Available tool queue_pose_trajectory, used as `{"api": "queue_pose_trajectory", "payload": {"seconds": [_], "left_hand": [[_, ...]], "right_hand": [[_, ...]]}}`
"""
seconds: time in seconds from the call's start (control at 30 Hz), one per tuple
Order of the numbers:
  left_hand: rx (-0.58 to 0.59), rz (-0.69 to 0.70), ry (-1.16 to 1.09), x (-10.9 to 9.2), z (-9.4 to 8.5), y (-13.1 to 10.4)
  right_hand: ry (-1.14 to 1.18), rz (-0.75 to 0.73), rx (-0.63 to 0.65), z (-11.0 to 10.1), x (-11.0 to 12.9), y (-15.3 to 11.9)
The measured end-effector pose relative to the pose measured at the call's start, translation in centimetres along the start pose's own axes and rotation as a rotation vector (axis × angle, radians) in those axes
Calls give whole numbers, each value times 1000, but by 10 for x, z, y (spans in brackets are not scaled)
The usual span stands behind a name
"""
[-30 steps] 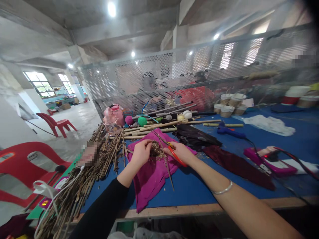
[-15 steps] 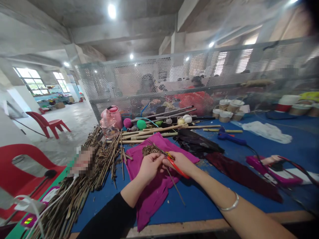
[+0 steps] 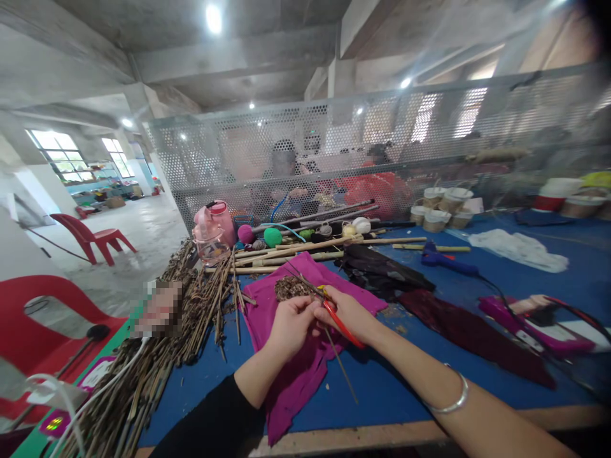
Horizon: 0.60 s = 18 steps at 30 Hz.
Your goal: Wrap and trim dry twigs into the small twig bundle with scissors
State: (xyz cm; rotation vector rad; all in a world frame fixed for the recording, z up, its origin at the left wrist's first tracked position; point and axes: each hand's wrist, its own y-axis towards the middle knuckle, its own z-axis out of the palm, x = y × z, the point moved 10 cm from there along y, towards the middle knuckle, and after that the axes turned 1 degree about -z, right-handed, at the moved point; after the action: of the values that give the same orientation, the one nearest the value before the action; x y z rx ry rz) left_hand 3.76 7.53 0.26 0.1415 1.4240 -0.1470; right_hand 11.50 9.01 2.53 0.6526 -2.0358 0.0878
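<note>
My left hand point(image 3: 292, 326) is closed, thumb and fingers pinching a thin dried plant stem point(image 3: 344, 370) whose lower end slants down to the right. My right hand point(image 3: 351, 313) is wrapped round scissors point(image 3: 342, 324) with red-orange handles and a yellow part near the pivot. Their dark blades point up and left, just beyond my left fingertips. The fingertips of both hands meet, hiding part of the stem. Beneath them a magenta cloth point(image 3: 293, 397) is spread. Brown dried plant bits point(image 3: 291, 289) are heaped on it, just past my left hand.
Long dried stalks point(image 3: 138, 362) are piled at the left. Behind the cloth lie bamboo sticks point(image 3: 267, 263), yarn balls point(image 3: 273, 237) and a pink jug point(image 3: 214, 226). Dark cloths point(image 3: 470, 334), a blue glue gun point(image 3: 443, 261) and a magenta device point(image 3: 529, 324) occupy the right.
The view has shifted slightly, so things at the right appear a little further right. Both hands keep nearly the same pose, with the scissors and stem still held.
</note>
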Motion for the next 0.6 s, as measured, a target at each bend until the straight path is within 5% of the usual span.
{"api": "queue_pose_trajectory", "payload": {"seconds": [0.33, 0.6], "left_hand": [[-42, -3, -42, -4, -4, -1], [-22, 22, 48, -3, -3, -2]], "right_hand": [[-102, -83, 83, 0, 2, 1], [-146, -84, 5, -4, 2, 4]]}}
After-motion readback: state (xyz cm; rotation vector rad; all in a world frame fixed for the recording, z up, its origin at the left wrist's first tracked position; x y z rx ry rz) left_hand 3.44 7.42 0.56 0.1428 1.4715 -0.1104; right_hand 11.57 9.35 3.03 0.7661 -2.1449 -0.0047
